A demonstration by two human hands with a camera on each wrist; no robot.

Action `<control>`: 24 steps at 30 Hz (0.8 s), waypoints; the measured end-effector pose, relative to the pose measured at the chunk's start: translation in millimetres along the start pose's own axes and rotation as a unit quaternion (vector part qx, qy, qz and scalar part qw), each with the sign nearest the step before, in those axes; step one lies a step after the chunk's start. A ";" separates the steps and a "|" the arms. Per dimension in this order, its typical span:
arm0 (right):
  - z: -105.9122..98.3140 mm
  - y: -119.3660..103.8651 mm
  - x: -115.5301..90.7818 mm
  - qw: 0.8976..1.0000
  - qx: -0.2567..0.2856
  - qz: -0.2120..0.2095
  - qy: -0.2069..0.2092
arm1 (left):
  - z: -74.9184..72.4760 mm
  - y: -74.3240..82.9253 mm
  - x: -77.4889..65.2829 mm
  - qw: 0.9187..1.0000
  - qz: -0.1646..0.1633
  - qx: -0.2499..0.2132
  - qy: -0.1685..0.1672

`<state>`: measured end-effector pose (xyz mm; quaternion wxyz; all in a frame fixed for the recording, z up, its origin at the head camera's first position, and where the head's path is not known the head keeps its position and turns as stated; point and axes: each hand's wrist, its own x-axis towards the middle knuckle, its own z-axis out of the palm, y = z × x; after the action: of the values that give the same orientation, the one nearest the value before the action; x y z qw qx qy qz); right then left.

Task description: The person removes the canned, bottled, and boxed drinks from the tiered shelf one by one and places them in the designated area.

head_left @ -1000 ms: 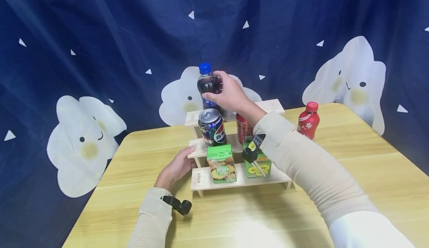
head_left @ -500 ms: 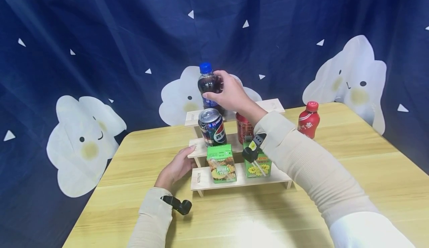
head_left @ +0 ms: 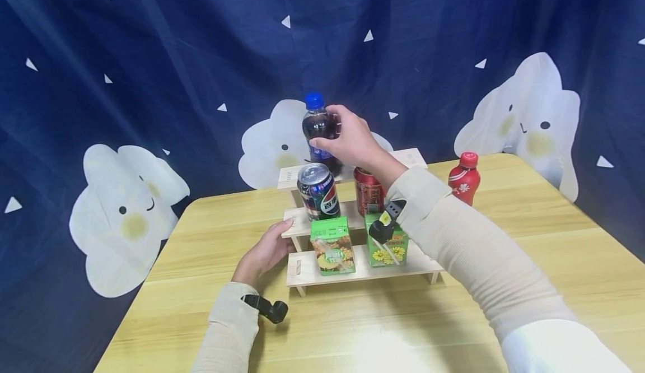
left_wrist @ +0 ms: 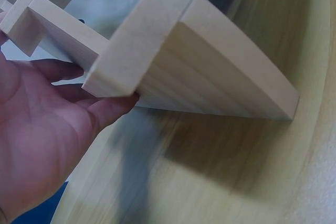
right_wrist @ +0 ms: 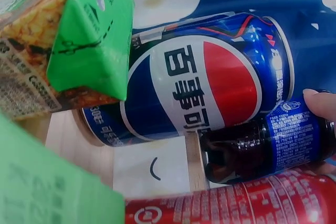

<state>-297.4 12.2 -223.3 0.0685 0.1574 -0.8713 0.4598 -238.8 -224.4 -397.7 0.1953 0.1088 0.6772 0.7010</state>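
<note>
My right hand [head_left: 355, 140] grips a small cola bottle [head_left: 316, 126] with a blue cap, upright at the top tier of a three-tier wooden stand [head_left: 303, 276]. In the right wrist view the blue label of the cola bottle [right_wrist: 294, 135] shows, its base beside the Pepsi can [right_wrist: 210, 82]. My left hand [head_left: 267, 251] holds the left end of the stand's middle tier. The left wrist view has the fingers of the left hand [left_wrist: 52, 119] at the edge of the wooden stand [left_wrist: 142, 45].
On the middle tier stand the Pepsi can [head_left: 321, 196] and a red can [head_left: 368, 191]. Two green drink cartons, one pineapple-pictured [head_left: 332, 247] and one flower-printed [head_left: 380, 255], are on the bottom tier. A red bottle [head_left: 463, 182] stands on the table [head_left: 534, 210] at right. Behind hangs a blue curtain [head_left: 242, 37].
My right hand has shifted slightly to the right with the cola bottle, uncovering more of the red can. The left hand has stayed at the stand.
</note>
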 end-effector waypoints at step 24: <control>-28.0 15.0 -7.6 1.000 -0.015 0.003 0.006 | -1.9 -1.1 -0.1 1.000 0.004 0.003 -0.002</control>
<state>-296.0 44.8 -221.2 0.0748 0.1510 -0.8783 0.4475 -239.4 -226.1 -398.9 0.1932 0.1135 0.6787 0.6994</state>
